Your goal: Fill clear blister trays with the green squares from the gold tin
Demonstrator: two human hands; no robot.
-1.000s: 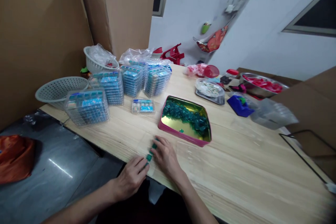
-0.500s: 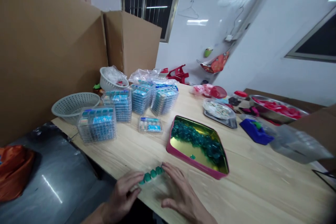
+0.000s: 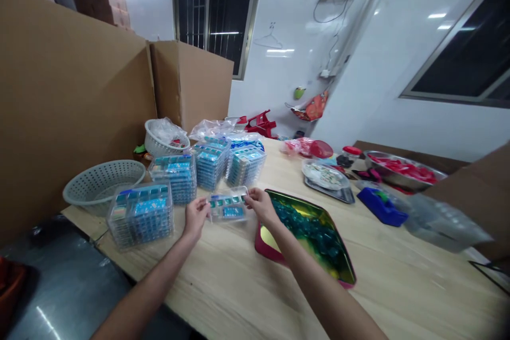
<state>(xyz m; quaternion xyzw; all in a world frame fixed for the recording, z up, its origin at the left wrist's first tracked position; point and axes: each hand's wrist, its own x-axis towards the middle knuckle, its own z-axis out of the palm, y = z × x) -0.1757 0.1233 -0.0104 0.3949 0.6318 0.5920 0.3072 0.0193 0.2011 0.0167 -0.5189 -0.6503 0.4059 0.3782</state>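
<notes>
Between my two hands is a clear plastic case (image 3: 228, 205) with green pieces in a row of cells and a blue patterned card below them. My left hand (image 3: 196, 218) pinches its left edge. The upper right corner is in the fingers of my right hand (image 3: 260, 205). My right forearm passes over a pink-rimmed tin (image 3: 268, 249) with a gold inside, which holds many dark green translucent pieces (image 3: 314, 228). Just left of my left hand stands a stack of filled clear cases (image 3: 141, 215).
More case stacks (image 3: 175, 178) stand behind, beside a grey perforated basket (image 3: 103, 186). Toward the right are a plate on a metal tray (image 3: 329, 178), a blue holder (image 3: 380, 207) and a steel bowl of red pieces (image 3: 404, 170). Cardboard (image 3: 71, 90) walls the left side.
Both hands have moved forward from the table's near edge to the case and now grip it. The green row that lay between my hands now shows in the case's cells. The view has shifted.
</notes>
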